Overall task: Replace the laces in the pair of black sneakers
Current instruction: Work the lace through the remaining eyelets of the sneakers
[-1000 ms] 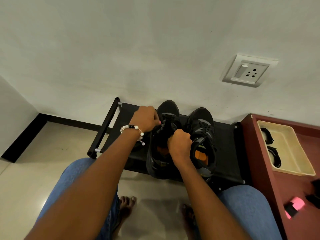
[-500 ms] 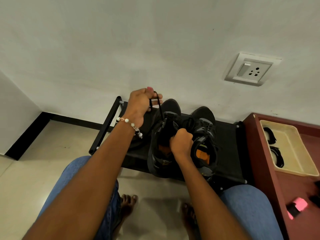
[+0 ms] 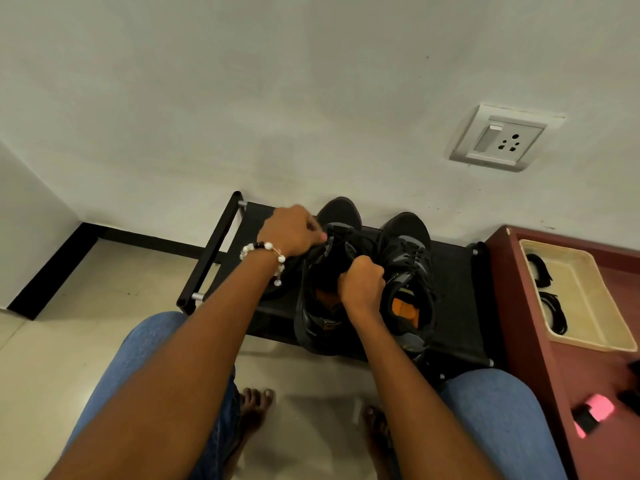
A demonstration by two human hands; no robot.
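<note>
Single head-worn wide-angle view, looking forward and down, close over hands, knees, floor

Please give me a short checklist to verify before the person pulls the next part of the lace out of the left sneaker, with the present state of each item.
1. Left sneaker stands on the black rack: ok.
2. Right hand steadies the shoe at its tongue: ok, fingers are curled on it.
3. Left hand has the lace at the top eyelets: cannot tell, the fingertips are at the lace but the pinch is hidden.
4. Lace free of knots: cannot tell, too dark.
5. Right sneaker out of the way: ok, it sits beside, still laced.
6. Spare laces ready: ok, black coils lie in the beige tray.
</note>
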